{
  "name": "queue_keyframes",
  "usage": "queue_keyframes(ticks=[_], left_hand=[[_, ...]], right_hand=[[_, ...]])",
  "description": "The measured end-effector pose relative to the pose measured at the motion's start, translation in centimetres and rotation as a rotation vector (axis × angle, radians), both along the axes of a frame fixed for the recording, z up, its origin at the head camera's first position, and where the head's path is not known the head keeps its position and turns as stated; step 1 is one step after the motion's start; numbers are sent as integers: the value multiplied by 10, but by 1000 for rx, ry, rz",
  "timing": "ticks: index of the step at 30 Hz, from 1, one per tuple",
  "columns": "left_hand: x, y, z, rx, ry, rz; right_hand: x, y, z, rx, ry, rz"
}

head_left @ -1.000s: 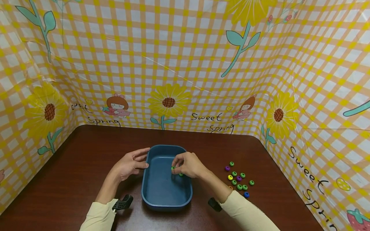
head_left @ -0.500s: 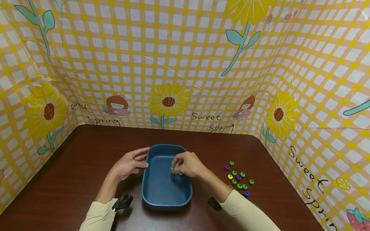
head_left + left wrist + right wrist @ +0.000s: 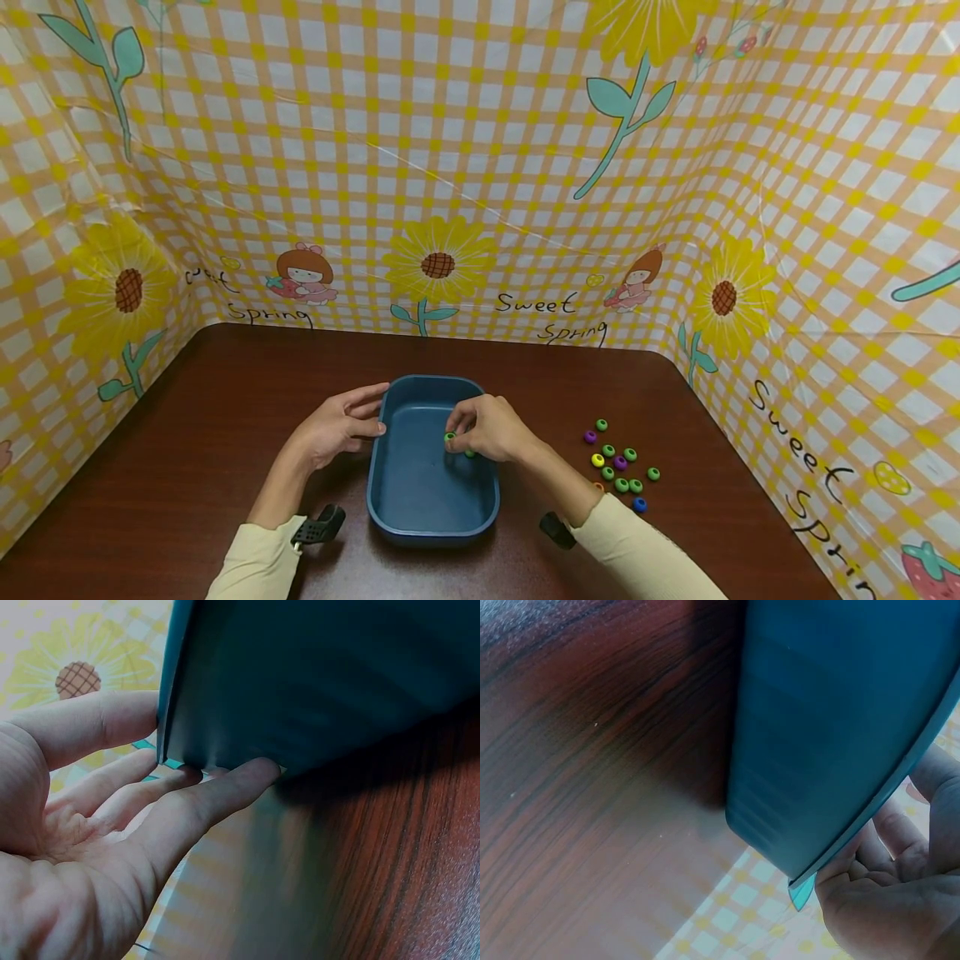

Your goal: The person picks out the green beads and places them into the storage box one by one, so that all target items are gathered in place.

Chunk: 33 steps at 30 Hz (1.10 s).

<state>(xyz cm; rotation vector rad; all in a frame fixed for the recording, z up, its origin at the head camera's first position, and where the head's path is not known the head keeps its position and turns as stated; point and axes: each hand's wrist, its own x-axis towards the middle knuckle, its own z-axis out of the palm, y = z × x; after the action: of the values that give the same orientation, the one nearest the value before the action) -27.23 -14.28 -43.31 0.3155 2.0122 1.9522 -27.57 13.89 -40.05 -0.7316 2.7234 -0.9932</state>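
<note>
Pinching a green bead in the right grip inside the blue tray, in the head view; resting the left grip, spread apart, against the tray's left side; showing loose beads farther right on the counter. From the left wrist, touching the outer wall with spread fingers. From the right wrist, showing the right grip beyond the rim, with the pinch hidden.

Legible text: "Sweet Spring", black script on the checked cloth, three copies. One beyond and right of the right fingers. Second beyond and left of the left fingers; its "Sweet" is distorted by creases, "Spring" readable. Third well right of the right fingers, slanting down, "Spring" running out of head view.
</note>
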Motion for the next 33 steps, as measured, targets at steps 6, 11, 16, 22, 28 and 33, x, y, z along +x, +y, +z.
queue_keyframes(ticks=[6, 11, 16, 22, 28, 33], left_hand=[[0, 0, -1, 1, -4, -1], [0, 0, -2, 1, -2, 1], [0, 1, -1, 5, 1, 3], [0, 1, 0, 3, 2, 3], [-1, 0, 0, 3, -2, 4], [-1, 0, -1, 2, -5, 3]], right_hand=[[0, 0, -1, 4, 8, -6], [1, -1, -2, 9, 15, -11], [0, -1, -2, 16, 25, -13], [-2, -1, -3, 16, 26, -8], [-2, 1, 0, 9, 3, -2], [-1, 5, 7, -10, -13, 4]])
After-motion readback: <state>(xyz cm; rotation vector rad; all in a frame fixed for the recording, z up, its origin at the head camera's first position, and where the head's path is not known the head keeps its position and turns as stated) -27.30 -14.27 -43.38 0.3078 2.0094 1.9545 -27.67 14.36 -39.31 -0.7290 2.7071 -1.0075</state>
